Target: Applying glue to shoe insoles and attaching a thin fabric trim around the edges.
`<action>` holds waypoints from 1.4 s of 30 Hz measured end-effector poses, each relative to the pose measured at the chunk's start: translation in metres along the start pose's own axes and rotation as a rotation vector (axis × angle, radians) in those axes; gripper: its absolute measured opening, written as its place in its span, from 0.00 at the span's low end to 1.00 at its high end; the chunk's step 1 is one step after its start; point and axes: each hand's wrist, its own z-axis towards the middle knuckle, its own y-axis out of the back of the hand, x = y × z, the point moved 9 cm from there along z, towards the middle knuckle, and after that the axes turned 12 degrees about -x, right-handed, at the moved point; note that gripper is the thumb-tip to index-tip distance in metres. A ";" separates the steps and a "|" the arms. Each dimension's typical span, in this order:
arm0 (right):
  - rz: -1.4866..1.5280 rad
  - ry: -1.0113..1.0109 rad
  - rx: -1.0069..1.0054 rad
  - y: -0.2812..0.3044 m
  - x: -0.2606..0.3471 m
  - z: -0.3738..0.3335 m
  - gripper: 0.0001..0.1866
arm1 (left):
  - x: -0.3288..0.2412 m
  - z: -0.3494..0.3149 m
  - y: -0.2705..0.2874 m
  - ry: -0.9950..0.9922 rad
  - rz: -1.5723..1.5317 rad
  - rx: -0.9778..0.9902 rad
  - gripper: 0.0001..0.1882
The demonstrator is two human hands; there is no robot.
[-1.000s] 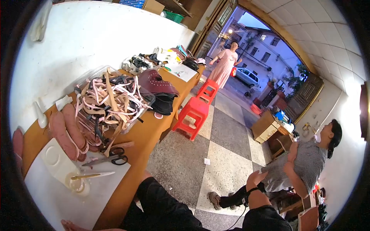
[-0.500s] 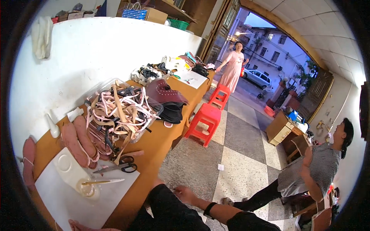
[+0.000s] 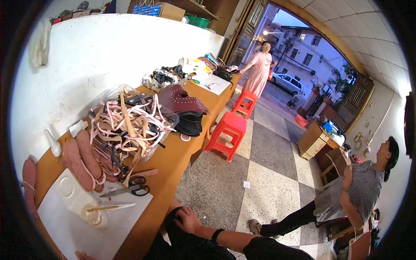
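My right hand (image 3: pixel 187 220) rests on my dark-clad knee, fingers laid over it and holding nothing. Of my left hand (image 3: pixel 82 255) only a little shows at the bottom edge, over the white sheet (image 3: pixel 55 227); whether it holds anything is hidden. On the sheet, a white plastic container (image 3: pixel 68 186) has a round cup (image 3: pixel 99 220) of pale stuff at one end, with a thin pointed stick (image 3: pixel 112 207) across it. Black-handled scissors (image 3: pixel 139 185) lie beside it. Pinkish-brown shoe soles (image 3: pixel 78 162) are stacked behind, near a clear box of tangled straps (image 3: pixel 130 123).
Red stools (image 3: pixel 229 130) stand on the checkered floor past the orange-brown table edge (image 3: pixel 162 180). A person in a pink dress (image 3: pixel 259 71) stands by the doorway. Another person in a patterned top (image 3: pixel 346 195) is at the right, near a wooden desk (image 3: pixel 313 144).
My right hand has moved left and come to rest on my knee. Less of my left hand shows at the bottom edge. The view has shifted slightly.
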 end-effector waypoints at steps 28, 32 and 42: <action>0.041 -0.098 -0.023 -0.011 -0.015 0.005 0.12 | 0.004 0.008 0.007 0.230 0.098 -0.063 0.22; 0.042 -0.066 -0.066 -0.004 -0.009 0.008 0.12 | 0.016 0.012 0.008 0.203 -0.082 -0.025 0.18; 0.025 -0.090 -0.032 -0.010 -0.016 0.005 0.13 | 0.007 0.001 -0.009 0.388 -0.105 -0.038 0.20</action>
